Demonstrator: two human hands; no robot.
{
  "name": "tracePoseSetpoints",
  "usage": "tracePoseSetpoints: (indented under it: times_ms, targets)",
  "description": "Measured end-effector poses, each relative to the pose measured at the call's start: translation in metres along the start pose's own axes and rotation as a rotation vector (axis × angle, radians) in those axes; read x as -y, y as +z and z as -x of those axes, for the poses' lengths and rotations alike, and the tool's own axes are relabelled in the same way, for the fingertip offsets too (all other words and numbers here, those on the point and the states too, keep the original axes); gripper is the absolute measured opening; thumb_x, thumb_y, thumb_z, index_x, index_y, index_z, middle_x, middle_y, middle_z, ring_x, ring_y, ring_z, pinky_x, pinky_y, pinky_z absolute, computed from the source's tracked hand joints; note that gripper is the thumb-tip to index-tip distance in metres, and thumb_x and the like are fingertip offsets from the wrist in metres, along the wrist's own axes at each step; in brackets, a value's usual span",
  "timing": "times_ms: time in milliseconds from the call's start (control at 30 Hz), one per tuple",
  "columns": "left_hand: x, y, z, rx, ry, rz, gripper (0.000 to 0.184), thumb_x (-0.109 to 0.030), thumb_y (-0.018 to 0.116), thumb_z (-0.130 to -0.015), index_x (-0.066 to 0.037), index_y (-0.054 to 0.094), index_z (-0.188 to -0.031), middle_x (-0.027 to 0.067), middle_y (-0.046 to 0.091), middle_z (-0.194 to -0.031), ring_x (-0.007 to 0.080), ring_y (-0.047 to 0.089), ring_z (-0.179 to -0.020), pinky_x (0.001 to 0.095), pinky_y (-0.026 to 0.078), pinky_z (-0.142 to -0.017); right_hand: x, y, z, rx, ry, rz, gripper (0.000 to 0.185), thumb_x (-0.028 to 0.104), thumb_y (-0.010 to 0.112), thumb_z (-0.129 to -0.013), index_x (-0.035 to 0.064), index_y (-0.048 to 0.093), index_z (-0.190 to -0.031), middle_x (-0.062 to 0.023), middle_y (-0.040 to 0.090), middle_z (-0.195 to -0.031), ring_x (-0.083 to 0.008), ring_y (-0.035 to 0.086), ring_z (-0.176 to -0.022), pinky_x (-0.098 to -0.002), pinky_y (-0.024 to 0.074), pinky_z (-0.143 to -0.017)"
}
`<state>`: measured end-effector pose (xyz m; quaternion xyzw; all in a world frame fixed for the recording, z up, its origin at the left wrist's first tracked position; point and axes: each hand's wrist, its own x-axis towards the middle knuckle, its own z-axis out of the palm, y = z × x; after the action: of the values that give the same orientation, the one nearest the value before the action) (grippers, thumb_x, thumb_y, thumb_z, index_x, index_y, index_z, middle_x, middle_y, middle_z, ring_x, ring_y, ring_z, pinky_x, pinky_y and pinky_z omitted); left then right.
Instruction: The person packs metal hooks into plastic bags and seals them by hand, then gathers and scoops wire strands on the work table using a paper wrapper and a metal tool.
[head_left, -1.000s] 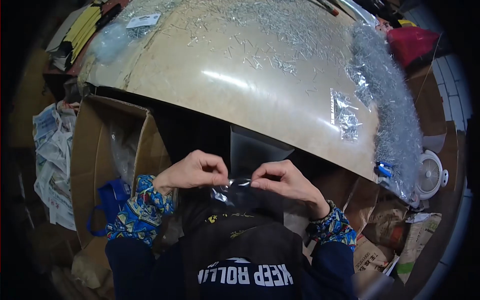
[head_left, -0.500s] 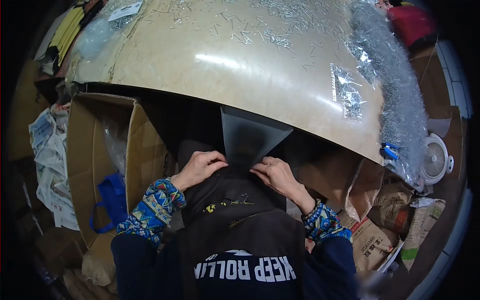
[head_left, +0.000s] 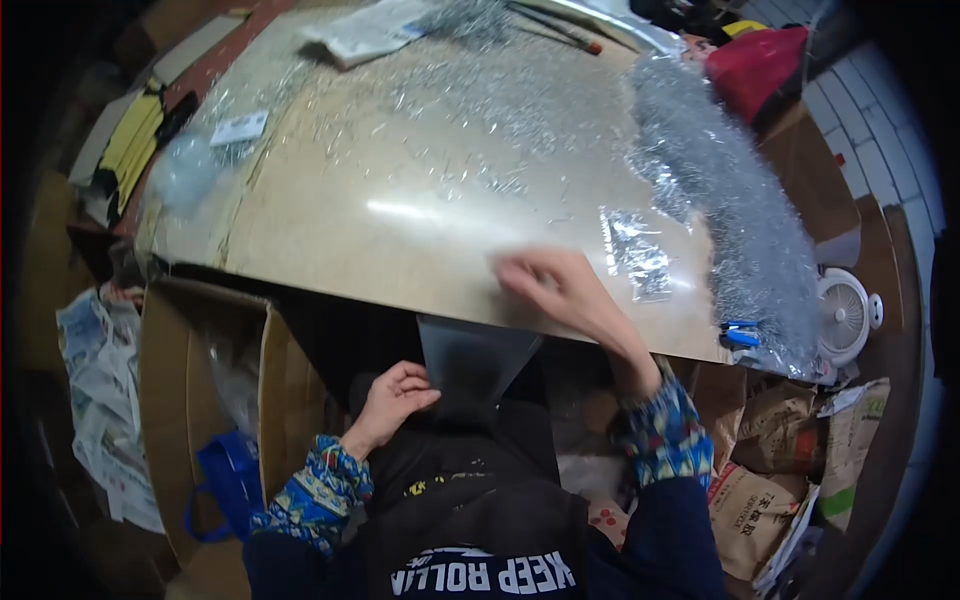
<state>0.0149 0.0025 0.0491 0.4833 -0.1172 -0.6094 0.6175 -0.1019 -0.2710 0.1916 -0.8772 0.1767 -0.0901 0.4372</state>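
Below the table edge, a grey translucent plastic sheet (head_left: 475, 362) hangs in front of my lap, its lower part dark against the apron. My left hand (head_left: 392, 402) is at the sheet's left edge, thumb and fingers pinched together on it. Over the front of the tabletop, my right hand (head_left: 555, 283) is away from the sheet; motion smears its fingers, and I cannot make out anything in them. Small bent metal wire hooks (head_left: 500, 180) lie scattered on the tabletop (head_left: 330, 230) beyond that hand.
A clear packet of hooks (head_left: 640, 258) lies to the right, beside a long heap of wire hooks on plastic (head_left: 735, 220). A blue-handled tool (head_left: 740, 335) sits at the corner near a white fan (head_left: 843, 315). An open cardboard box (head_left: 205, 365) stands left.
My right hand has let go of the sheet and moved up over the table's front. My left hand stays at the sheet's edge. The view has tilted up, showing more of the table's far side.
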Motion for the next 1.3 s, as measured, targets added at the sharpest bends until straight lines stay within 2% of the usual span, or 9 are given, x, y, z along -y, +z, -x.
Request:
tracePoseSetpoints:
  times_ms: [100,333,500,600,867,933,1100,1200,1300]
  targets:
    - [0.003,-0.001,0.001,-0.032,-0.021,-0.041,0.031,0.0,0.07,-0.086,0.0,0.053,-0.112,0.006,0.065,-0.094,0.0111,0.065,-0.084,0.0234,0.055,-0.074,-0.068,0.004,-0.105,-0.557,-0.334,0.755,0.04,0.031,0.054,-0.095,0.0,0.053,-0.119,-0.0255,0.052,-0.124,-0.0415,0.049,-0.117,-0.0501,0.041,-0.097]
    - [0.01,-0.003,-0.002,0.083,-0.182,0.232,0.024,-0.01,0.067,-0.09,0.001,0.061,-0.111,0.0034,0.065,-0.102,0.0104,0.062,-0.094,0.0277,0.052,-0.084,-0.046,-0.006,-0.097,-0.131,0.004,0.238,0.044,0.031,0.051,-0.098,0.0012,0.05,-0.13,-0.0285,0.045,-0.137,-0.0438,0.043,-0.127,-0.0535,0.0332,-0.107]
    - [0.026,-0.003,-0.005,0.305,-0.261,0.588,0.042,-0.01,0.063,-0.093,-0.003,0.048,-0.131,0.008,0.061,-0.122,0.0189,0.06,-0.112,0.0379,0.052,-0.093,-0.051,0.035,-0.123,-0.308,-0.334,0.546,0.046,0.041,0.05,-0.096,0.0114,0.054,-0.132,-0.0199,0.042,-0.143,-0.0413,0.034,-0.136,-0.0531,0.0265,-0.112]
    - [0.034,-0.004,-0.003,0.39,-0.26,0.559,0.048,-0.008,0.063,-0.092,-0.003,0.044,-0.136,0.0096,0.059,-0.127,0.0225,0.057,-0.119,0.0394,0.053,-0.094,-0.02,0.051,-0.137,-0.047,-0.374,0.6,0.046,0.038,0.049,-0.098,0.012,0.051,-0.135,-0.0181,0.039,-0.148,-0.0376,0.031,-0.139,-0.0508,0.0239,-0.114]
    - [0.04,-0.004,-0.008,0.234,-0.344,0.128,0.033,0.007,0.057,-0.09,0.008,0.056,-0.123,0.0217,0.061,-0.123,0.0273,0.061,-0.115,0.0316,0.051,-0.098,0.008,0.103,-0.028,-0.306,-0.204,0.54,0.045,0.026,0.055,-0.094,-0.0022,0.051,-0.13,-0.0236,0.046,-0.14,-0.0392,0.038,-0.134,-0.0507,0.0306,-0.11]
    - [0.045,-0.005,-0.011,0.204,-0.354,0.102,0.008,0.007,0.057,-0.09,0.006,0.065,-0.092,0.0195,0.066,-0.113,0.0247,0.066,-0.105,0.0304,0.054,-0.093,0.022,0.111,0.001,-0.271,-0.143,0.573,0.05,0.026,0.054,-0.094,-0.0079,0.047,-0.131,-0.0282,0.043,-0.14,-0.0416,0.037,-0.135,-0.0504,0.0299,-0.111]
    - [0.033,-0.006,-0.008,0.209,-0.355,-0.049,0.009,0.009,0.059,-0.087,0.006,0.066,-0.084,0.0163,0.07,-0.096,0.0223,0.068,-0.097,0.0303,0.056,-0.087,0.046,0.101,0.048,-0.087,-0.149,0.698,0.047,0.021,0.055,-0.094,-0.0132,0.048,-0.126,-0.0352,0.046,-0.134,-0.0456,0.044,-0.129,-0.0431,0.0393,-0.107]
    - [0.057,-0.025,-0.013,0.336,-0.261,0.035,0.014,0.009,0.057,-0.087,0.007,0.068,-0.096,0.0152,0.07,-0.099,0.0211,0.068,-0.096,0.0303,0.054,-0.091,0.063,0.066,0.062,-0.047,-0.122,0.435,0.034,0.004,0.059,-0.083,-0.0018,0.059,-0.116,-0.0213,0.064,-0.114,-0.037,0.061,-0.107,-0.0406,0.0509,-0.09]
    - [0.039,-0.006,-0.001,0.288,-0.324,0.199,0.025,0.007,0.06,-0.088,0.004,0.063,-0.112,0.0141,0.068,-0.109,0.0219,0.066,-0.104,0.0329,0.054,-0.094,0.046,0.063,0.061,-0.002,-0.174,0.29,0.028,-0.002,0.059,-0.075,0.0052,0.064,-0.101,-0.0107,0.064,-0.096,-0.031,0.06,-0.092,-0.0403,0.0471,-0.08]
